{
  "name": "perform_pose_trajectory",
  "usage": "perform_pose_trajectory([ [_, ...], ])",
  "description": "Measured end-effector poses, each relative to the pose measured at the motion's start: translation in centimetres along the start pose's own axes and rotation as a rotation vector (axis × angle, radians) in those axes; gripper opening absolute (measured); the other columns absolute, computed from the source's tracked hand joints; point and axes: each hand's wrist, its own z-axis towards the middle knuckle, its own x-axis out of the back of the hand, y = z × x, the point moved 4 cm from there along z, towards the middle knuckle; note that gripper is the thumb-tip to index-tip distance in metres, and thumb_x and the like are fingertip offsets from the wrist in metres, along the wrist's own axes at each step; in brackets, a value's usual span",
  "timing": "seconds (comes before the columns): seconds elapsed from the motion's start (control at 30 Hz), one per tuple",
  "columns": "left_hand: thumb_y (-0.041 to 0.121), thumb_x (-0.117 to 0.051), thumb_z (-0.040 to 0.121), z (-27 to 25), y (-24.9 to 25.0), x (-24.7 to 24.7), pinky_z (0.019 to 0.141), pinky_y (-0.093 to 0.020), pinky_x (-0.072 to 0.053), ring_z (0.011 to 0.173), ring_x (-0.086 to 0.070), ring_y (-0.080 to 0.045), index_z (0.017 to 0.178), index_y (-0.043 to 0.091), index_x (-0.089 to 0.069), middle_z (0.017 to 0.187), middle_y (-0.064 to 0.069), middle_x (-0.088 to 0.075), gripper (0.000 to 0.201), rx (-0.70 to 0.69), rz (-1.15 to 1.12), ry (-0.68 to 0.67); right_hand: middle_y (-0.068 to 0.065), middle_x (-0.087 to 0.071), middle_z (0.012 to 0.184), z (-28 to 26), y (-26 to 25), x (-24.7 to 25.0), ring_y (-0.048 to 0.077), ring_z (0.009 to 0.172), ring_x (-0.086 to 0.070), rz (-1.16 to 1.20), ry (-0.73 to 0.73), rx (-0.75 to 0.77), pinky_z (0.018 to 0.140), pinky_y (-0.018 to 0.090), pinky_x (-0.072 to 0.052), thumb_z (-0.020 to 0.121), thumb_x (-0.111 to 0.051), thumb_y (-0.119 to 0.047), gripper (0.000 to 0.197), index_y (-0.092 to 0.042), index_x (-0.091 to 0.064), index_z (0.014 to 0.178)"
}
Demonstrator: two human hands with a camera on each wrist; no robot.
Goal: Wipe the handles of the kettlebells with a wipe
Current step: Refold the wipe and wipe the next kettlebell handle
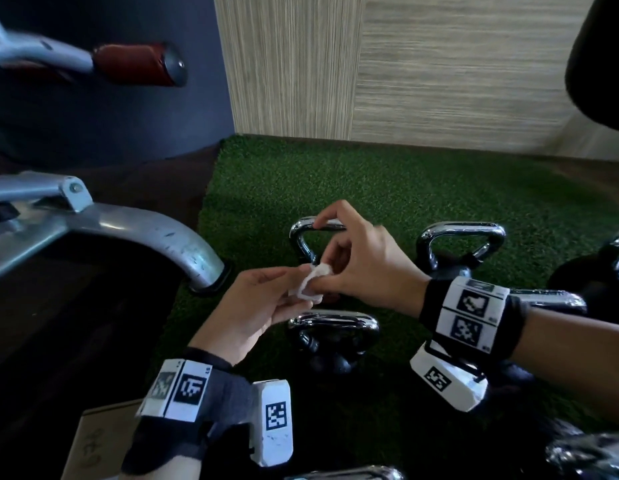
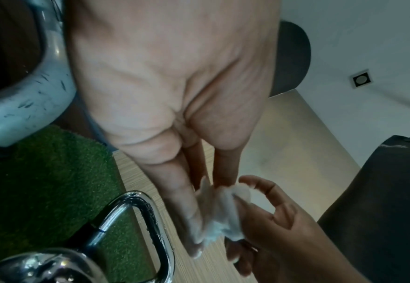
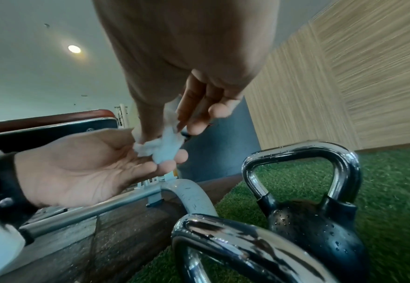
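Note:
Both hands meet above the green turf [image 1: 335, 178], holding a small crumpled white wipe [image 1: 309, 285] between them. My left hand [image 1: 294, 292] lies palm up and pinches the wipe [image 3: 160, 145] between thumb and fairly straight fingers. From above, my right hand [image 1: 330, 271] pinches the wipe [image 2: 221, 216] with thumb and fingertips. Black kettlebells with chrome handles stand below. One handle [image 1: 302, 230] is just behind the hands, a second kettlebell [image 1: 335, 323] is under them, and a third [image 1: 460, 237] is to the right. Neither hand touches a handle. Water drops show on one kettlebell [image 3: 315, 220].
A grey metal machine leg [image 1: 155, 233] ends at the turf's left edge, with a red padded roller [image 1: 134, 64] above it. More kettlebells sit at the far right [image 1: 612, 258] and the bottom right [image 1: 585, 452]. A cardboard box [image 1: 100, 441] is at the lower left. A wood-look wall [image 1: 439, 81] closes the back.

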Motion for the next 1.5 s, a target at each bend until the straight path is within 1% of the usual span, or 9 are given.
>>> perform_pose_trajectory([
  [0.13,0.015,-0.068,0.093,0.3,-0.1,1.2,0.087,-0.026,-0.061,0.100,-0.075,-0.019,0.099,0.009,-0.079,0.104,-0.009,-0.079,0.014,-0.110,0.054,0.086,-0.003,-0.072,0.083,-0.5,1.6,0.6,0.004,0.063,-0.059,0.065,-0.076,-0.176,0.061,0.027,-0.050,0.075,-0.085,-0.035,0.060,-0.027,-0.044,0.119],
  [0.3,0.035,-0.070,0.094,0.1,-0.5,1.9,0.088,-0.010,-0.052,0.097,-0.067,0.015,0.111,0.026,-0.079,0.103,0.018,-0.077,0.021,-0.541,0.795,0.255,0.006,-0.054,0.073,-3.4,9.7,-0.7,0.017,0.056,-0.048,0.138,0.047,-0.813,0.044,0.023,-0.037,0.068,-0.068,-0.016,0.035,-0.012,-0.052,0.099],
  [0.43,0.028,-0.072,0.093,-0.1,-1.7,-0.5,0.092,-0.008,-0.050,0.102,-0.066,0.012,0.115,0.023,-0.077,0.110,0.013,-0.076,0.024,-0.658,0.882,0.170,0.009,-0.040,0.044,-7.0,14.8,-4.8,0.012,0.029,-0.035,0.192,-0.187,-1.056,0.051,0.021,-0.035,0.072,-0.055,0.021,0.034,-0.009,-0.047,0.056],
  [0.53,0.041,-0.067,0.092,0.1,-2.9,-1.5,0.090,-0.016,-0.053,0.101,-0.067,0.003,0.113,0.031,-0.078,0.108,0.014,-0.077,0.026,-0.687,1.010,0.166,0.009,-0.053,0.051,-7.6,16.7,-6.9,0.017,0.043,-0.049,0.269,-0.180,-1.149,0.054,0.030,-0.044,0.065,-0.076,0.021,0.035,-0.011,-0.060,0.061],
  [0.73,0.034,-0.072,0.090,0.5,-4.6,-1.8,0.091,-0.016,-0.051,0.103,-0.066,0.000,0.112,0.032,-0.077,0.112,0.016,-0.075,0.023,-0.730,1.112,0.111,0.016,-0.077,0.097,-9.0,16.7,-9.8,0.029,0.077,-0.072,0.450,0.000,-1.126,0.062,0.038,-0.062,0.061,-0.093,0.005,0.049,-0.010,-0.073,0.102],
  [0.9,0.024,-0.078,0.088,0.0,-4.5,1.2,0.087,-0.023,-0.058,0.100,-0.070,0.007,0.108,0.025,-0.080,0.108,0.015,-0.076,0.021,-0.726,0.926,0.215,0.013,-0.077,0.101,-9.1,17.1,-10.2,0.030,0.084,-0.076,0.416,0.052,-1.097,0.059,0.035,-0.063,0.041,-0.102,-0.014,0.076,-0.014,-0.071,0.111],
  [1.03,0.019,-0.081,0.085,-1.0,-5.7,1.0,0.086,-0.017,-0.057,0.097,-0.069,0.009,0.108,0.024,-0.080,0.108,0.014,-0.076,0.024,-0.756,0.897,0.263,0.006,-0.077,0.090,-9.5,16.7,-9.8,0.024,0.076,-0.076,0.381,0.098,-1.044,0.065,0.035,-0.065,0.053,-0.100,-0.009,0.054,-0.022,-0.070,0.096],
  [1.17,0.036,-0.077,0.087,-0.3,-6.9,4.6,0.082,-0.004,-0.050,0.095,-0.069,0.011,0.104,0.026,-0.081,0.099,0.018,-0.077,0.020,-0.470,0.657,0.350,0.001,-0.079,0.085,-9.9,16.6,-9.4,0.022,0.079,-0.078,0.365,0.059,-1.003,0.073,0.036,-0.065,0.059,-0.098,-0.015,0.041,-0.026,-0.076,0.091],
  [1.5,0.015,-0.074,0.090,1.1,-12.0,6.5,0.083,-0.025,-0.061,0.090,-0.075,-0.017,0.105,0.010,-0.080,0.095,-0.005,-0.080,0.017,-0.150,0.150,0.264,0.002,-0.079,0.092,-9.8,17.6,-9.7,0.018,0.081,-0.077,0.358,0.068,-0.971,0.062,0.027,-0.062,0.054,-0.100,-0.016,0.065,-0.017,-0.074,0.113],
])
